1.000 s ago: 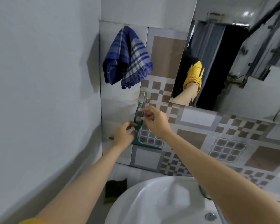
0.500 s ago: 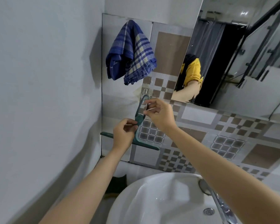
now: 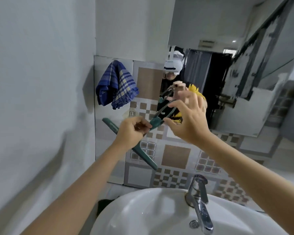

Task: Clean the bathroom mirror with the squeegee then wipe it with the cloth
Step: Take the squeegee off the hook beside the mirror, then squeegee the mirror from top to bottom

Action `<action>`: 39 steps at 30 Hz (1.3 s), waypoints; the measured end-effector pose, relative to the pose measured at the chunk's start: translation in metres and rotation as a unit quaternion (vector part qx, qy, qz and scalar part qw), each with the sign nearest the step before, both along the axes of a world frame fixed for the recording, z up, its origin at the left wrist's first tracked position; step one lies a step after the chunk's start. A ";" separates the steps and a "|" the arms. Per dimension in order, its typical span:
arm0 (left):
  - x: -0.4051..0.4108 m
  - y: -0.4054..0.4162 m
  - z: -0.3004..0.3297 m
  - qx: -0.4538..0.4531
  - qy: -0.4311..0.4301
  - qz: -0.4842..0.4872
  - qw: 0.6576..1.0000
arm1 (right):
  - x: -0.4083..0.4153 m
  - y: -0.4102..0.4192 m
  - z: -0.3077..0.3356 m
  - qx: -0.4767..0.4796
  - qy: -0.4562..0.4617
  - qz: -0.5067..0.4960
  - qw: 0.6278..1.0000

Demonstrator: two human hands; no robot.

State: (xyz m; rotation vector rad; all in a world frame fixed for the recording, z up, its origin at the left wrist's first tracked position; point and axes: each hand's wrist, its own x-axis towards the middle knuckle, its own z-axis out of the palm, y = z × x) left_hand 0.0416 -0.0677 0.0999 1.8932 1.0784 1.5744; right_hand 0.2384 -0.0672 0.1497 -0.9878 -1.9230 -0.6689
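While my left hand [image 3: 131,131] pinches the dark green plastic squeegee [image 3: 126,138] at its neck, blade slanting before the tiled wall, my right hand [image 3: 187,119] hovers spread by the handle loop. Beside the mirror [image 3: 236,78] hangs a blue checked cloth [image 3: 115,85].

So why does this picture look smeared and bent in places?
Head view: the right hand and the squeegee handle are motion-blurred, while the left hand is sharper; the wide lens bows the wall and sink edges; lighting is soft and even, with bright glints on the tap and small ceiling lights reflected in the mirror.
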 end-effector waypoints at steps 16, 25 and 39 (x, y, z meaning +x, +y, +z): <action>0.091 -0.036 0.125 0.112 0.101 -0.102 0.983 | 0.109 -0.057 0.111 0.008 -0.235 0.018 0.972; 0.103 -0.003 0.185 0.378 0.099 0.117 0.913 | 0.146 -0.044 0.193 0.114 -0.137 -0.077 0.981; 0.043 0.094 0.210 0.191 0.352 0.261 0.879 | 0.090 0.005 0.368 0.164 -0.100 -0.123 0.974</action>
